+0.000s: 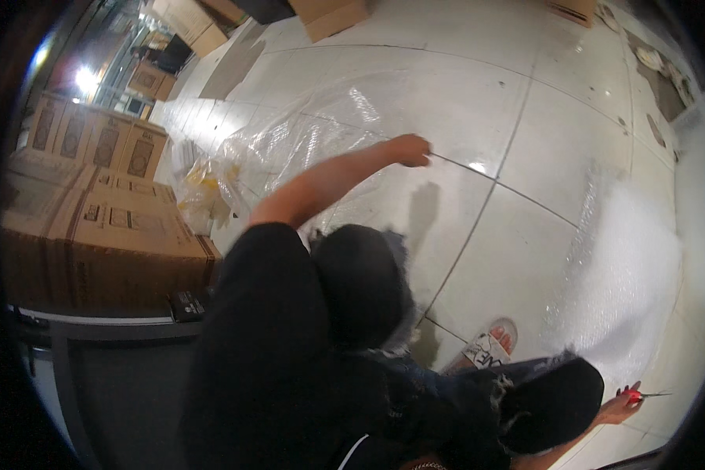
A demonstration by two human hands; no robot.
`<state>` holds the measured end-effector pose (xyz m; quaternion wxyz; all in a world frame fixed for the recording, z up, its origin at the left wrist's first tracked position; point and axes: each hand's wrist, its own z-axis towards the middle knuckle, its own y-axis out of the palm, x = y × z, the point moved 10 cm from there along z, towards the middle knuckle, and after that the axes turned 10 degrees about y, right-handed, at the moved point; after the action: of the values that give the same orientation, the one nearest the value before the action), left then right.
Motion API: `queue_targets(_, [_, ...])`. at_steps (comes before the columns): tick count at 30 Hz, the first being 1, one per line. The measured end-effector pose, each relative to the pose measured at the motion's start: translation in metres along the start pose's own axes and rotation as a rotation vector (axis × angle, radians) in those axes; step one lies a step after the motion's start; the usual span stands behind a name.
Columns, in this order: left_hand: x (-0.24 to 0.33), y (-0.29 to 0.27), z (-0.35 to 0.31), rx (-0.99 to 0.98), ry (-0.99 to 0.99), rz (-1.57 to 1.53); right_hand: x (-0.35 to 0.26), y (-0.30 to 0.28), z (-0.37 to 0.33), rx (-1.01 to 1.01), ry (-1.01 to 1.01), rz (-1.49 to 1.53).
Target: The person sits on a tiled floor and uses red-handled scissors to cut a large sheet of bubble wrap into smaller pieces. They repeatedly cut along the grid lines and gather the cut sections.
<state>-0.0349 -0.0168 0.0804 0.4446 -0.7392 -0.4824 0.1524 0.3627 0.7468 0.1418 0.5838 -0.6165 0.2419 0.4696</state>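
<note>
My left hand (412, 150) is out over the tiled floor, its fingers curled closed. Whatever it may hold is hidden, and its shadow falls on the tiles below. A crumpled sheet of clear bubble wrap (290, 145) lies on the floor behind and left of that hand. Low at the right, beyond my knee, my right hand (620, 407) grips scissors (636, 396) with a red handle, the thin blades pointing right. Beside that hand, a thick white stretch of bubble wrap (627, 274) spreads across the floor.
Printed cardboard boxes (125, 235) are stacked at the left, above a dark grey surface (125, 392). More cartons (329, 16) stand at the far side. A yellow-and-clear plastic bundle (205, 188) lies by the stack. My sandalled foot (489, 348) rests on the floor between my knees.
</note>
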Motion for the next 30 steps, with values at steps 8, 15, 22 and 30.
queue_targets(8, [-0.142, 0.176, -0.146, 0.743, -0.890, -0.285, -0.233, 0.143, -0.020, -0.511, -0.239, 0.106])
queue_targets(15, [-0.103, 0.040, -0.030, 1.137, -0.178, -0.748, -0.401, 0.311, -0.245, -1.021, -0.522, -0.173])
queue_targets(22, [-0.140, 0.115, -0.112, 0.974, -0.547, -0.234, -0.325, 0.422, -0.489, -1.478, -0.544, -0.387])
queue_targets(30, [-0.163, 0.097, -0.065, 0.921, -0.474, -0.219, -0.215, 0.457, -0.578, -1.320, -0.804, -0.495])
